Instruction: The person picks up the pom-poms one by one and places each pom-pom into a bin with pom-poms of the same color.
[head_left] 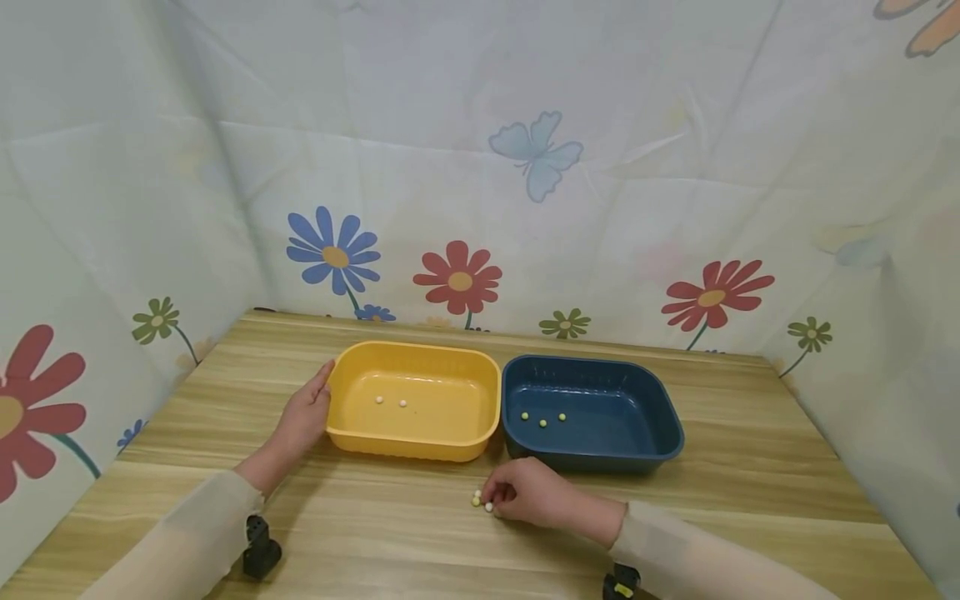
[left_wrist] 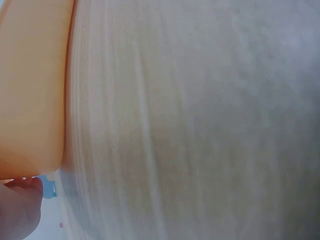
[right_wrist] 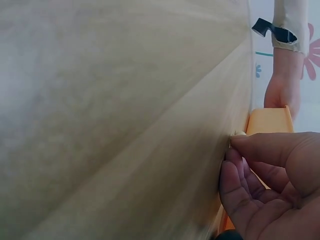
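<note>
My left hand rests against the left outer wall of a yellow plastic basin. Fingertips touch that end wall in the left wrist view, beside the basin. Two whitish beads lie inside it. On the table before the basins, my right hand has its fingers curled, with thumb and index tips at a white bead. Just left of them sit a yellow-green bead and a pale bead. The right wrist view shows thumb and finger close together, a bead beyond the thumb.
A dark blue basin stands right beside the yellow one, with yellow-green beads on its floor. Both are on a wood-grain table. Behind hangs a white curtain printed with flowers and a butterfly.
</note>
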